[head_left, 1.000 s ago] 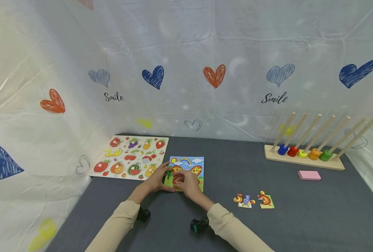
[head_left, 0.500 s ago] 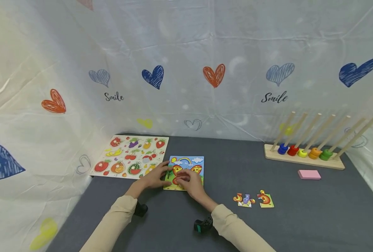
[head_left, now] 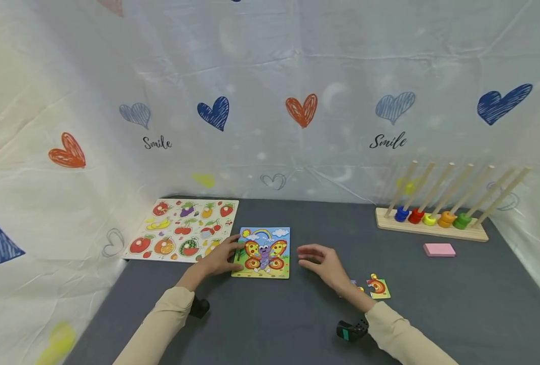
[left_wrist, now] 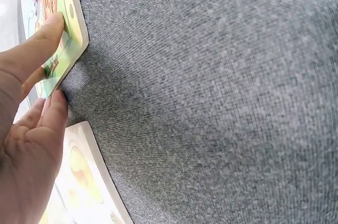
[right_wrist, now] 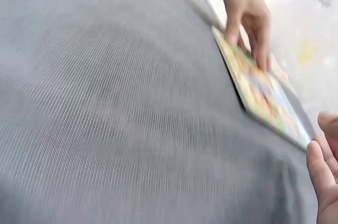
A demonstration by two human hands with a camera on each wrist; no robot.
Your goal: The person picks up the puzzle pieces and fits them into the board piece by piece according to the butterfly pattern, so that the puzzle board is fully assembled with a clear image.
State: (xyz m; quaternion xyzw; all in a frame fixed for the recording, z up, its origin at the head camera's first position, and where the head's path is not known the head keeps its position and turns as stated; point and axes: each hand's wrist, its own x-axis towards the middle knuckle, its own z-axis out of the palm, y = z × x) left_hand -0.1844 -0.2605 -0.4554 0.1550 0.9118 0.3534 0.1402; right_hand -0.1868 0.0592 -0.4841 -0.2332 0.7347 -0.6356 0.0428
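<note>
A square butterfly puzzle [head_left: 264, 253] lies on the dark cloth in the head view, its picture mostly uncovered. At its left side, my left hand [head_left: 221, 257] rests with the thumb on the puzzle's face and other fingers along the edge, as the left wrist view shows [left_wrist: 37, 123]. Just right of the puzzle, my right hand [head_left: 322, 263] hovers with fingers loosely bent and nothing in them. Near the right forearm lie a loose orange-and-green puzzle piece [head_left: 378, 287] and another piece [head_left: 360, 289], mostly hidden by that arm.
A fruit picture board [head_left: 183, 228] lies behind and left of the puzzle. At the back right stands a wooden peg stand [head_left: 431, 229] with coloured rings, and a pink block [head_left: 439, 250] sits in front of it. A heart-printed sheet [head_left: 252, 61] hangs behind the table.
My right hand has lifted off the puzzle and moved right, uncovering the butterfly and covering part of one loose piece. My left hand stays at the puzzle's left edge.
</note>
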